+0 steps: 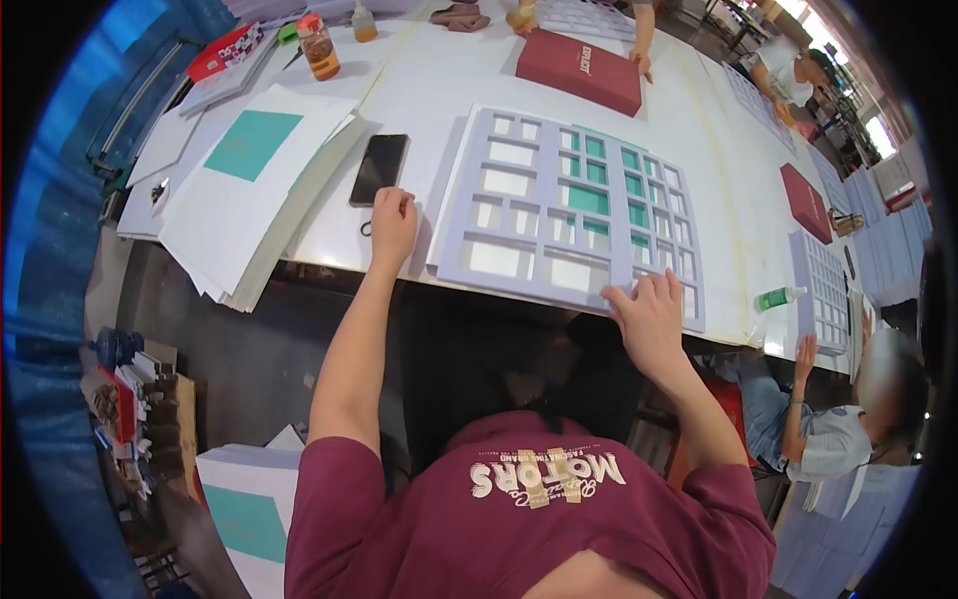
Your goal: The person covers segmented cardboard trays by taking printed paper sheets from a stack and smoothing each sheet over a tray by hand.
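A lilac grid frame [547, 225] with many rectangular openings lies on white sheets on the table, and teal patches show through some openings. My right hand [654, 314] grips its near edge, thumb and fingers on the bars. My left hand [393, 232] is closed at the table's front edge, left of the frame. Its fingertips are curled in, and whatever they may hold is hidden. Just beyond that hand lies a black phone [380, 170]. A small dark ring [366, 229] shows beside the hand; I cannot tell what it belongs to.
On the left are stacked white sheets with a teal panel [254, 145], a bottle of amber liquid [318, 50] and a red box [226, 52]. Across the table a person's hands touch a maroon box [579, 70]. At right, another person sits by a second grid [823, 290] and a green-white bottle [778, 298].
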`<control>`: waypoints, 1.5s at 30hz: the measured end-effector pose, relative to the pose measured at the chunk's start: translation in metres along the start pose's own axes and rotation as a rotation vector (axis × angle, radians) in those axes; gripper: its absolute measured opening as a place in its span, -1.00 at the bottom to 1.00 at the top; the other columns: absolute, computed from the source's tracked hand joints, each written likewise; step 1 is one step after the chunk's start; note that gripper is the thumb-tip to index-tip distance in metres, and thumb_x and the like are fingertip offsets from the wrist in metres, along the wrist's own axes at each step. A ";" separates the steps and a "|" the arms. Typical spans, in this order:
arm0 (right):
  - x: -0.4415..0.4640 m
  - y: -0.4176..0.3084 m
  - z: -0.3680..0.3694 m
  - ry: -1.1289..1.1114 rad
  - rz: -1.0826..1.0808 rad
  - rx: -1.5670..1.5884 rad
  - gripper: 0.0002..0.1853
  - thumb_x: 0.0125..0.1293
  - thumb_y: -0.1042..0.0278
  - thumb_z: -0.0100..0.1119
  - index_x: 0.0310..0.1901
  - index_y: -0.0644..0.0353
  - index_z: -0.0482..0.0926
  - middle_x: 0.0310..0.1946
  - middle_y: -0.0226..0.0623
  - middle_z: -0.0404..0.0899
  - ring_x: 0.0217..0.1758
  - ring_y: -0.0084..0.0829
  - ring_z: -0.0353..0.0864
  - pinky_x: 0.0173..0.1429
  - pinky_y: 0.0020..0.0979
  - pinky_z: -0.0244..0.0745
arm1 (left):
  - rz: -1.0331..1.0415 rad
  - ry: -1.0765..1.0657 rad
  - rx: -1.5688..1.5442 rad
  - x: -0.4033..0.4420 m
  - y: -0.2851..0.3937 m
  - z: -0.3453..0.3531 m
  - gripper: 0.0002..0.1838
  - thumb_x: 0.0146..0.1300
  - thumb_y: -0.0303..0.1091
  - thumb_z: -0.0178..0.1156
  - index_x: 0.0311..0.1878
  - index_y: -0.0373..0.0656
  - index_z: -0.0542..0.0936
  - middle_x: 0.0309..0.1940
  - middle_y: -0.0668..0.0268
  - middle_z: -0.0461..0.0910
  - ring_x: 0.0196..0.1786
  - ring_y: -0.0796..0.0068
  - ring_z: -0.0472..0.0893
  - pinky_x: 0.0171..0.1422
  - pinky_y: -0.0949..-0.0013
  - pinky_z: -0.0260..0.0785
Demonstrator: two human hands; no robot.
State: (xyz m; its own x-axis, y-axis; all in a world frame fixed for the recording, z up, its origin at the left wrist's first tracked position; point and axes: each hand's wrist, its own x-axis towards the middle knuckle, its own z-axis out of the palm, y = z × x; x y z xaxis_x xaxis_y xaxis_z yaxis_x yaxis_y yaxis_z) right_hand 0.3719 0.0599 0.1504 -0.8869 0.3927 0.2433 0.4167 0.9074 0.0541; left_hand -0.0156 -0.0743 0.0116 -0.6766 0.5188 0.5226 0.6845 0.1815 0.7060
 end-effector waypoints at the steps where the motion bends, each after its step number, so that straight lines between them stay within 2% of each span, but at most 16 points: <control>1: 0.006 0.000 0.004 0.006 -0.005 -0.010 -0.69 0.09 0.36 0.35 -0.09 -0.10 0.61 -0.29 -0.15 0.46 0.00 -0.06 0.45 0.40 0.14 0.16 | -0.002 0.001 0.000 0.000 0.000 0.000 -0.94 0.24 -0.57 0.13 -0.25 -0.33 0.56 -0.20 0.12 0.48 -0.30 0.26 0.53 -0.19 0.30 0.40; 5: 0.023 0.002 0.020 0.035 -0.029 -0.021 -0.72 0.13 0.34 0.30 -0.08 -0.10 0.62 -0.31 -0.13 0.47 -0.02 -0.04 0.47 0.40 0.13 0.16 | 0.006 0.003 0.036 -0.001 -0.002 0.001 -0.94 0.23 -0.56 0.13 -0.26 -0.31 0.56 -0.21 0.11 0.48 -0.28 0.20 0.53 -0.16 0.26 0.40; 8: 0.026 -0.001 0.026 0.018 -0.031 -0.062 -0.73 0.17 0.34 0.26 -0.06 -0.10 0.62 -0.30 -0.13 0.50 0.04 -0.06 0.48 0.42 0.13 0.15 | 0.011 -0.013 0.074 0.000 -0.004 0.001 -0.94 0.22 -0.54 0.13 -0.26 -0.28 0.57 -0.22 0.08 0.49 -0.24 0.11 0.54 -0.12 0.21 0.41; 15: 0.019 -0.006 0.033 0.042 -0.018 -0.116 -0.69 0.20 0.39 0.18 -0.01 -0.11 0.62 -0.27 -0.11 0.54 0.12 -0.05 0.50 0.46 0.11 0.11 | -0.057 -0.029 0.019 -0.002 0.004 0.000 -0.93 0.24 -0.53 0.14 -0.25 -0.29 0.57 -0.21 0.12 0.49 -0.25 0.20 0.57 -0.11 0.26 0.45; 21: 0.017 -0.010 0.030 0.075 -0.051 -0.134 -0.67 0.18 0.41 0.14 -0.01 -0.08 0.63 -0.28 -0.07 0.54 0.14 0.00 0.48 0.49 0.12 0.08 | -0.060 -0.031 0.032 -0.001 0.007 0.002 -0.93 0.23 -0.53 0.14 -0.25 -0.29 0.57 -0.21 0.11 0.50 -0.25 0.18 0.58 -0.11 0.25 0.45; 24: 0.018 -0.010 0.033 0.093 -0.065 -0.138 -0.65 0.14 0.39 0.17 0.00 -0.05 0.63 -0.28 -0.05 0.55 0.15 0.03 0.48 0.49 0.16 0.06 | -0.008 -0.001 0.043 -0.001 0.004 0.004 -0.93 0.18 -0.55 0.14 -0.27 -0.28 0.58 -0.22 0.09 0.51 -0.21 0.12 0.58 -0.08 0.21 0.44; 26: 0.018 -0.010 0.032 0.065 -0.039 -0.117 -0.62 0.08 0.37 0.21 0.00 -0.01 0.63 -0.26 0.00 0.56 0.17 0.09 0.47 0.51 0.21 0.03 | 0.060 -0.004 0.084 0.001 -0.005 0.006 -0.91 0.09 -0.55 0.12 -0.31 -0.26 0.58 -0.30 0.07 0.49 -0.17 0.03 0.50 -0.07 0.14 0.35; 27: 0.018 -0.009 0.033 0.093 -0.042 -0.117 -0.62 0.07 0.39 0.20 -0.01 0.01 0.63 -0.26 0.03 0.57 0.17 0.11 0.48 0.52 0.21 0.02 | 0.156 0.017 0.104 0.003 -0.015 0.010 -0.91 0.08 -0.54 0.12 -0.33 -0.26 0.57 -0.34 0.08 0.48 -0.19 0.06 0.47 -0.08 0.14 0.33; 30: 0.013 -0.007 0.037 0.121 -0.033 -0.096 -0.65 0.12 0.43 0.14 -0.01 0.05 0.62 -0.28 0.02 0.57 0.15 0.14 0.49 0.52 0.22 0.02 | 0.135 -0.031 0.155 0.003 -0.017 0.007 -0.90 0.15 -0.52 0.14 -0.27 -0.26 0.61 -0.24 0.09 0.55 -0.11 0.11 0.54 0.00 0.20 0.38; 31: 0.011 -0.008 0.035 0.132 -0.010 -0.123 -0.61 0.10 0.41 0.18 0.03 0.02 0.61 -0.24 -0.02 0.56 0.17 0.10 0.47 0.51 0.20 0.03 | 0.041 -0.076 0.153 0.003 -0.010 0.004 -0.89 0.21 -0.51 0.14 -0.22 -0.27 0.62 -0.19 0.09 0.56 -0.08 0.12 0.55 0.03 0.24 0.40; 35: -0.005 -0.007 0.035 0.234 0.072 -0.086 -0.44 0.02 0.33 0.34 0.16 -0.08 0.55 -0.08 -0.16 0.52 0.25 -0.03 0.42 0.48 0.15 0.08 | -0.003 -0.099 0.151 0.002 -0.010 0.002 -0.86 0.36 -0.46 0.12 -0.12 -0.32 0.59 -0.10 0.11 0.55 -0.09 0.25 0.58 -0.03 0.32 0.46; 36: -0.011 -0.006 0.033 0.277 0.092 -0.049 -0.40 0.01 0.30 0.39 0.19 -0.10 0.53 -0.04 -0.18 0.51 0.26 -0.05 0.41 0.48 0.14 0.09 | -0.097 -0.108 -0.006 0.002 -0.014 0.002 -0.82 0.40 -0.42 0.10 -0.09 -0.33 0.58 -0.05 0.11 0.55 -0.07 0.27 0.59 -0.02 0.32 0.46; 39: -0.037 0.008 0.024 0.317 0.244 0.076 -0.29 0.00 0.22 0.46 0.27 -0.06 0.46 0.04 -0.23 0.49 0.30 -0.14 0.39 0.46 0.07 0.12 | -0.364 -0.108 -0.352 -0.004 -0.012 -0.005 -0.71 0.49 -0.31 0.01 0.02 -0.37 0.54 0.05 0.11 0.55 -0.01 0.32 0.60 0.00 0.31 0.47; 41: -0.060 0.032 0.027 0.349 0.400 0.105 -0.26 0.05 0.21 0.45 0.30 0.14 0.39 0.12 -0.19 0.48 0.29 -0.14 0.40 0.43 -0.04 0.16 | -0.476 -0.105 -0.448 -0.021 0.026 -0.024 -0.63 0.54 -0.22 -0.05 0.08 -0.39 0.50 0.09 0.11 0.55 0.00 0.35 0.60 0.00 0.32 0.48; 43: -0.087 0.061 0.037 0.401 0.562 0.134 -0.28 0.11 0.17 0.42 0.29 0.21 0.37 0.09 -0.16 0.51 0.22 -0.14 0.45 0.33 -0.09 0.24 | -0.464 -0.104 -0.441 -0.045 0.053 -0.036 -0.53 0.56 -0.10 -0.10 0.18 -0.36 0.49 0.04 0.13 0.56 -0.09 0.36 0.61 -0.02 0.36 0.46; 45: -0.108 0.086 0.051 0.330 0.683 0.221 -0.30 0.15 0.18 0.41 0.29 0.26 0.36 0.06 -0.11 0.54 0.16 -0.10 0.49 0.27 -0.12 0.31 | -0.329 -0.164 -0.388 -0.066 0.063 -0.045 -0.55 0.54 -0.15 -0.03 0.25 -0.34 0.46 -0.01 0.15 0.59 -0.15 0.43 0.59 -0.05 0.41 0.45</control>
State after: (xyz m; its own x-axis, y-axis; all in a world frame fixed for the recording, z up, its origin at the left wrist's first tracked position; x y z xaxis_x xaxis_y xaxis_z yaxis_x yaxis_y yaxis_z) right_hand 0.4932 0.1032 0.0790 -0.3293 0.8407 0.4298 0.7679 0.5034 -0.3962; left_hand 0.0603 -0.1349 0.0431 -0.7659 0.6162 0.1837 0.2712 0.0505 0.9612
